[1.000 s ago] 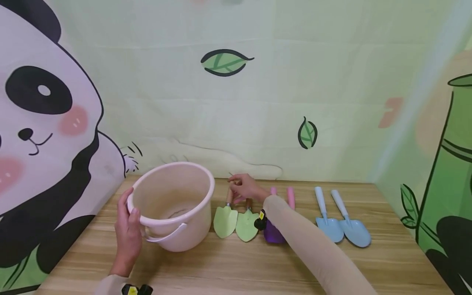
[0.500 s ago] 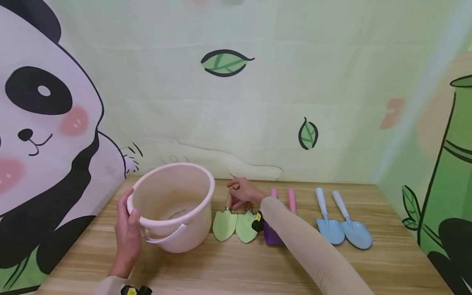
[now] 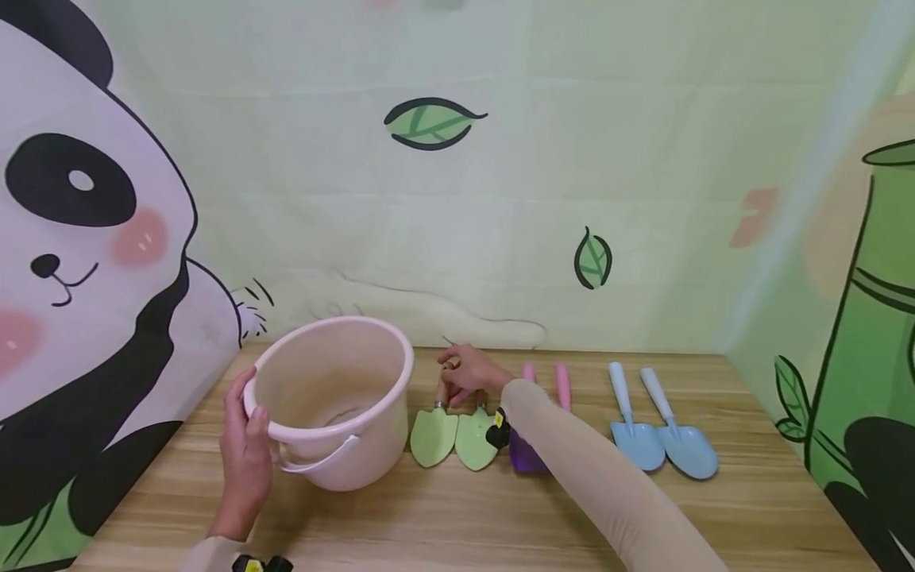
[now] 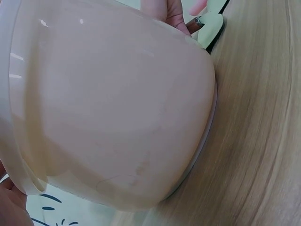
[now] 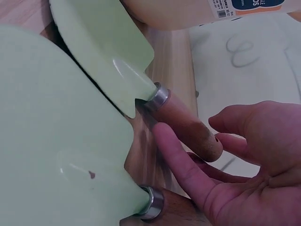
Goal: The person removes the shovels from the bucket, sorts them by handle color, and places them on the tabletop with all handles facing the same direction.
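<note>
My left hand (image 3: 246,445) grips the rim of a pale pink bucket (image 3: 357,457), thumb outside; the bucket stands on the table and its wall fills most of the left wrist view (image 4: 117,94). At the bucket's right lie two light green garden trowels with wooden handles. My right hand (image 3: 475,372) has its fingers around the wooden handle of the left trowel (image 3: 433,438); in the right wrist view the fingers (image 5: 178,155) touch that handle near its end. The other green trowel (image 3: 475,442) lies beside it, its handle partly hidden under the hand.
Purple tools (image 3: 525,454) with pink handles lie partly behind my right forearm. Farther right are two light blue shovels (image 3: 636,446), side by side. The wooden table (image 3: 443,524) ends at a printed cloth backdrop (image 3: 500,199) behind.
The left green trowel has shifted slightly toward me, and its blade sits close against the other one. The right hand moved a little with it; the left hand keeps its place on the bucket.
</note>
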The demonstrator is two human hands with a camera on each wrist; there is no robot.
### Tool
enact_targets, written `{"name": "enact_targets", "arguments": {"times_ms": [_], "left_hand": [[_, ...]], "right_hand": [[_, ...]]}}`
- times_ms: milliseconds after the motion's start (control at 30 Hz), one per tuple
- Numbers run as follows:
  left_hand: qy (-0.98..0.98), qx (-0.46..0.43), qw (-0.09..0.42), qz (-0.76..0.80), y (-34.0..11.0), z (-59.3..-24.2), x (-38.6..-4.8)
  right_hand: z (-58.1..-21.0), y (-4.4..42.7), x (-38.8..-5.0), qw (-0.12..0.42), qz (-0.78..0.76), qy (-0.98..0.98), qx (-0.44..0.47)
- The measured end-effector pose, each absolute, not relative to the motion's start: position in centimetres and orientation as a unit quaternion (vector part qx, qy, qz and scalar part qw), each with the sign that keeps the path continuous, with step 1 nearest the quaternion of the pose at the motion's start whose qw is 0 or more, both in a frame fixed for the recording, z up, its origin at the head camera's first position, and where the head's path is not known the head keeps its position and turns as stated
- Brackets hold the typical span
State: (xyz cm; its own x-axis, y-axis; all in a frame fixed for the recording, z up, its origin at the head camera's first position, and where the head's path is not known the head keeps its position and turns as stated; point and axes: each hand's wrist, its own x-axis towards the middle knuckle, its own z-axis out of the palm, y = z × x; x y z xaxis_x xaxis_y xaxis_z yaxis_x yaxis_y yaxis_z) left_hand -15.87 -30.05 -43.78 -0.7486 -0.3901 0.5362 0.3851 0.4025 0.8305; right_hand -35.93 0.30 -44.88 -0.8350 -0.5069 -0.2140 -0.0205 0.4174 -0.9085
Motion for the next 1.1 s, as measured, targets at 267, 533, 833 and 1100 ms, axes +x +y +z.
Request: {"name": "enact_targets", "arguments": {"times_ms": [267,533,833,1100], "left_hand": [[-0.764,-0.003,0.332,-0.553,-30.8,-43.5,-16.0],[-0.759,-0.029,0.341,-0.554,-31.7,-42.9,-15.6],[-0.779,-0.085,0.394,-0.480,-32.2,-39.6,-15.0],[-0.789,-0.163,0.455,-0.379,-30.8,-36.3,-14.7]], "right_hand": [[-43.9,0.9,-36.2,0.230,-0.483,0.826,-0.181],[-42.1,2.3,-35.7,0.175,-0.430,0.859,-0.216],[-40.6,5.2,-34.1,0.073,-0.386,0.875,-0.284],[-40.1,8.3,-33.1,-0.021,-0.302,0.885,-0.355]]}}
